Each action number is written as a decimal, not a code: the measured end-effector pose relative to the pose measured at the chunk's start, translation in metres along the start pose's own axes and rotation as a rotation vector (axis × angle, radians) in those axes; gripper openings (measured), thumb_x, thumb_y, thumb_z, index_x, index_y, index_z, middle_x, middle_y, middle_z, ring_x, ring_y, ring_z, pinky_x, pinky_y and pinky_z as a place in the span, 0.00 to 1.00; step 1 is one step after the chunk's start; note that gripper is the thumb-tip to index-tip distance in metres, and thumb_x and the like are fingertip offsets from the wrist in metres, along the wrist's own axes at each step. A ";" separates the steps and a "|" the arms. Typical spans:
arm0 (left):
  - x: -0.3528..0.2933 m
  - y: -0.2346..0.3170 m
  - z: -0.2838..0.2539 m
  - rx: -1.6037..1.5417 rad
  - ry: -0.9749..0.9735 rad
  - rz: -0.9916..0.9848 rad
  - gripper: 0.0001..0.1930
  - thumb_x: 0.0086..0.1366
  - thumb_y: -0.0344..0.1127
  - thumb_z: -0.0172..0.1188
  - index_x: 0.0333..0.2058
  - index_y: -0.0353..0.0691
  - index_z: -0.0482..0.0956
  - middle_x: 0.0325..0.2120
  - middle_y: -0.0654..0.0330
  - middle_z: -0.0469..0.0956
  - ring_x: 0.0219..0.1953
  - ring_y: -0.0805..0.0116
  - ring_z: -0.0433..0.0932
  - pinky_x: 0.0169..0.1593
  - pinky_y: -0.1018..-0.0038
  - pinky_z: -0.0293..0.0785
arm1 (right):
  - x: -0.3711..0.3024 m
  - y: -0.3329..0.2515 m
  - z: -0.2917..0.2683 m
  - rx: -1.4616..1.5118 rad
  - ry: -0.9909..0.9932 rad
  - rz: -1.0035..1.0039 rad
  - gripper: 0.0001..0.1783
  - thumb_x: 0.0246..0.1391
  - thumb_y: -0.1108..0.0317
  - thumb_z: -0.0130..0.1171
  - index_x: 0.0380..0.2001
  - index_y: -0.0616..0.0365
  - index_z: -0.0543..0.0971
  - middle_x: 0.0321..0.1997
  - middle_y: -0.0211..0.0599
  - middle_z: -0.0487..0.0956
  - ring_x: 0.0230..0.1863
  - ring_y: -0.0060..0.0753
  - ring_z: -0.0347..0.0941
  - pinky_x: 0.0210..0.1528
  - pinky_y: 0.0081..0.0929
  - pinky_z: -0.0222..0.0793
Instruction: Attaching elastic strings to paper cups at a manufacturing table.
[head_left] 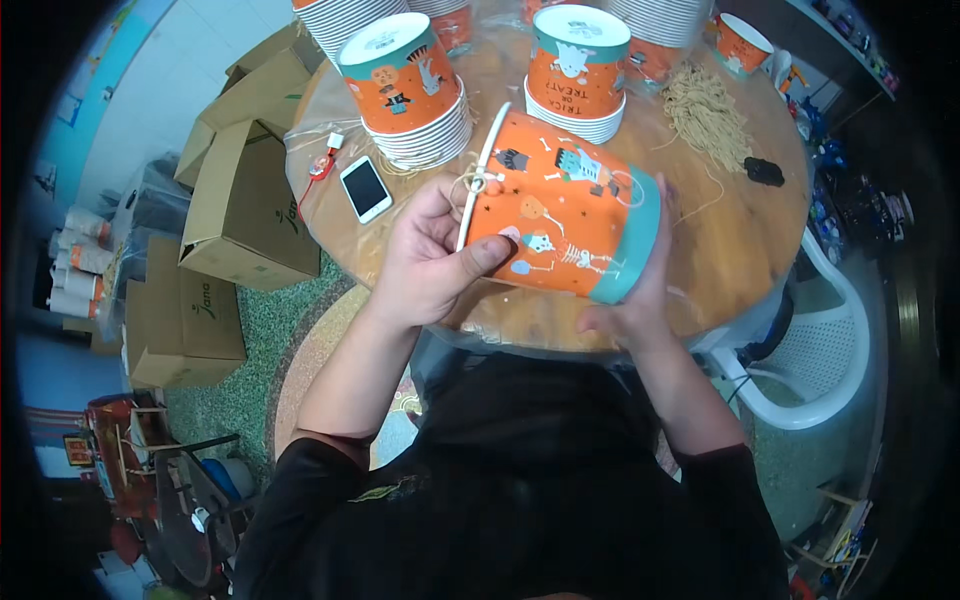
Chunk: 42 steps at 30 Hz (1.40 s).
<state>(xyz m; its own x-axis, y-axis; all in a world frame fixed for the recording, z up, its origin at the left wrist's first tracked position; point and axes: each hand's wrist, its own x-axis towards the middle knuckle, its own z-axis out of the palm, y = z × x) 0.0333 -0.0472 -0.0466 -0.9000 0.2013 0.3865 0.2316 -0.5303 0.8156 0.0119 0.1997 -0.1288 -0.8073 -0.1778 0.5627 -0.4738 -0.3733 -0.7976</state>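
Both my hands hold an orange paper bucket with cartoon figures, tipped on its side above the near part of the table. Its white rim faces left and its teal base faces right. My left hand grips the rim side, thumb pressed on the outer wall and the other fingers partly hidden inside. Near these fingers, a knot of tan string sits at the rim. My right hand cups the teal base from the right; most of its fingers are hidden behind the bucket.
Upside-down stacks of matching buckets stand at the back of the round, plastic-covered table. A white phone lies left, a tan string bundle and black object right. Cardboard boxes and a white chair flank the table.
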 end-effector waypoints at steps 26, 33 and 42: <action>0.078 -0.020 -0.163 -0.245 0.870 0.048 0.09 0.81 0.32 0.58 0.54 0.36 0.74 0.42 0.58 0.82 0.41 0.67 0.80 0.46 0.70 0.81 | 0.321 0.029 0.155 -1.237 -0.456 -0.342 0.37 0.52 0.35 0.78 0.51 0.57 0.91 0.52 0.51 0.90 0.56 0.59 0.85 0.62 0.51 0.80; -0.004 -0.086 -0.078 0.457 0.534 0.017 0.13 0.76 0.26 0.64 0.55 0.38 0.75 0.42 0.60 0.81 0.43 0.73 0.80 0.49 0.70 0.81 | 0.332 0.043 0.079 -0.816 -0.270 0.009 0.46 0.54 0.33 0.78 0.59 0.66 0.86 0.62 0.60 0.86 0.64 0.59 0.83 0.68 0.47 0.79; -0.007 -0.098 -0.052 1.161 0.125 -0.022 0.16 0.68 0.30 0.72 0.51 0.34 0.79 0.41 0.51 0.82 0.42 0.59 0.82 0.49 0.65 0.80 | 0.309 -0.003 -0.081 -1.053 -0.325 0.155 0.59 0.38 0.33 0.86 0.67 0.62 0.80 0.64 0.61 0.85 0.66 0.56 0.82 0.71 0.45 0.76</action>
<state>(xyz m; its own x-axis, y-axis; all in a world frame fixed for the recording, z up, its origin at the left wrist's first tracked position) -0.0024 -0.0393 -0.1510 -0.9230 0.0839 0.3755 0.3558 0.5573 0.7502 -0.2646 0.2195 0.0304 -0.8262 -0.4429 0.3481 -0.5620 0.6054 -0.5637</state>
